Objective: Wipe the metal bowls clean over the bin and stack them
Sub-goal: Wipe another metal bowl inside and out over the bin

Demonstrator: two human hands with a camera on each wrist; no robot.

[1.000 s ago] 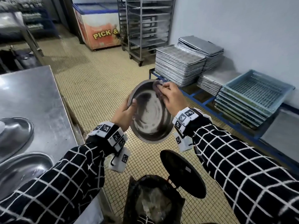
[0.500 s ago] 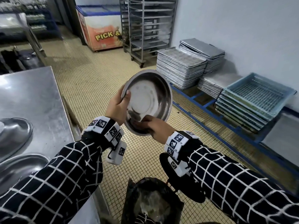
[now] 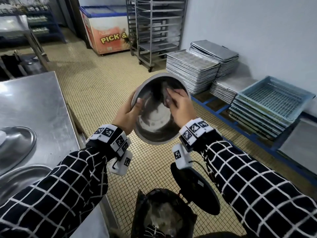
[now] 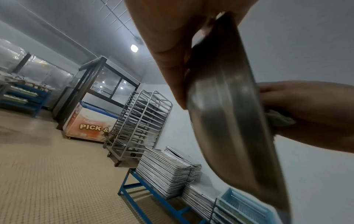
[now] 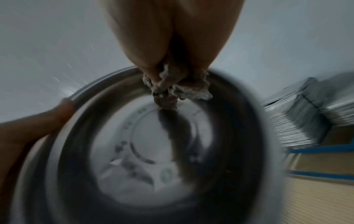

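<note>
A steel table point(image 3: 34, 103) at the left carries two bowls point(image 3: 15, 146) near its edge. Below, the bin point(image 3: 142, 212) stands open on the tiled floor. Above it, tilted toward the person, a bowl point(image 3: 154, 133) is gripped at its left rim by the left hand point(image 3: 126, 115), thumb inside. The right hand point(image 3: 181, 107) pinches a cloth point(image 3: 165, 93) against the upper inner wall.
</note>
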